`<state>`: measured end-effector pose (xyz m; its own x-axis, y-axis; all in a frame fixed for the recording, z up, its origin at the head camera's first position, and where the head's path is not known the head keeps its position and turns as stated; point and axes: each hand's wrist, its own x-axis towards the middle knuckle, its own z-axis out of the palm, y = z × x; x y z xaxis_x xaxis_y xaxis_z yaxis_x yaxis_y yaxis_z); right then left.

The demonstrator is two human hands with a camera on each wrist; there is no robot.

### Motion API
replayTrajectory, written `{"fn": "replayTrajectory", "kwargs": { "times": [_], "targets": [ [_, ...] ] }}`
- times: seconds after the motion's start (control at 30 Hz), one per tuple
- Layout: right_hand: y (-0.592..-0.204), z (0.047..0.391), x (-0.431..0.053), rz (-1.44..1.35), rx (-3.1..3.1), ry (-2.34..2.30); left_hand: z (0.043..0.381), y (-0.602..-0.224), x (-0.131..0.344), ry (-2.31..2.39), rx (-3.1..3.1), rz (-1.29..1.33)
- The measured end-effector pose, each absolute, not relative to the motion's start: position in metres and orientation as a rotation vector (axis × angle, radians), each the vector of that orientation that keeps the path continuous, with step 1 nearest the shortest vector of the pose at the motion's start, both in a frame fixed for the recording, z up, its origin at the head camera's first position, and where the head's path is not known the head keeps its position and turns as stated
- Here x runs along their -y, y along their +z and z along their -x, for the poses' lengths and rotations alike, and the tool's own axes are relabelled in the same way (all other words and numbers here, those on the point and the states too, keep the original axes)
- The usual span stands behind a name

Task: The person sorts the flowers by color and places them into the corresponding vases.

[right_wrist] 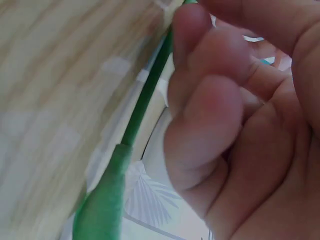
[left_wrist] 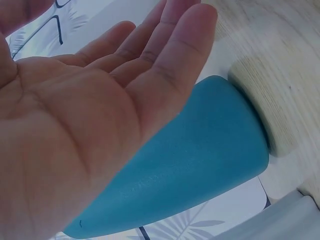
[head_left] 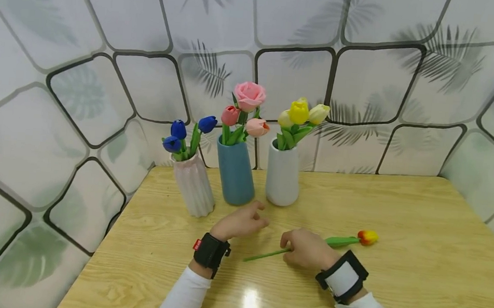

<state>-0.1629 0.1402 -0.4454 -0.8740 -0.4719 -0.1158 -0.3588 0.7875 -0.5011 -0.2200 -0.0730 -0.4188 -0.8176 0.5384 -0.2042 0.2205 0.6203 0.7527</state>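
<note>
My right hand pinches the green stem of a red-and-yellow tulip low over the table. The blossom points right and the bare stem end left. In the right wrist view the fingers curl beside the stem, with the thumb and index fingertip meeting at it near the top edge. My left hand, holding nothing, hovers in front of the blue vase with its fingers loosely bent. From the left wrist, the palm overlaps that vase. Pink flowers stand in it.
Left of the blue vase is a ribbed pale pink vase with blue tulips. A white vase with yellow and cream tulips stands to its right. The wooden table meets a patterned wall covering behind them.
</note>
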Motion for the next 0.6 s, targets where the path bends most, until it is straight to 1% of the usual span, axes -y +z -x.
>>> {"fn": "replayTrajectory", "kwargs": {
  "times": [0.43,0.6],
  "targets": [
    [-0.457,0.167,-0.136,0.849,-2.896,-0.634,0.221,-0.416,0.078,1.041,-2.425,-0.635],
    [-0.458,0.164,-0.137,0.792,-2.946,-0.645,0.22,-0.417,0.08,1.031,-2.427,-0.64]
  ]
}}
